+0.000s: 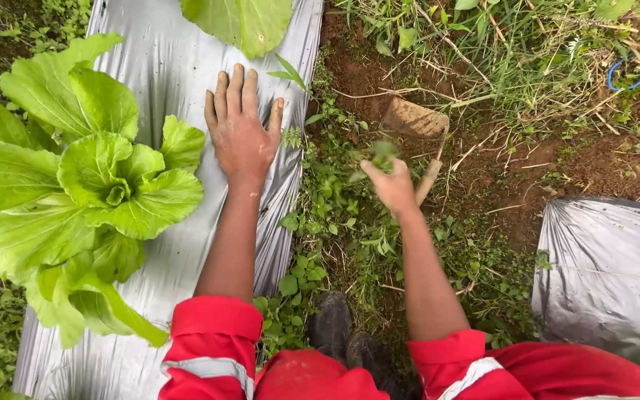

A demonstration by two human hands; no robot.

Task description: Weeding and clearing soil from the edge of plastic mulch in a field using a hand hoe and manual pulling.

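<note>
Head view shows the left hand [240,130] flat, fingers spread, on the silver plastic sheet [164,59] right of a leafy green plant [105,181]. Right hand [392,187] (blurred) pinches a weed tuft [381,152] over the weedy soil strip [350,244], near a small hoe [418,122].

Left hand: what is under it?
The left hand lies flat, fingers spread, on the silver plastic sheet beside the leafy green plant. Whatever lies beneath the sheet is covered and cannot be seen.
</note>
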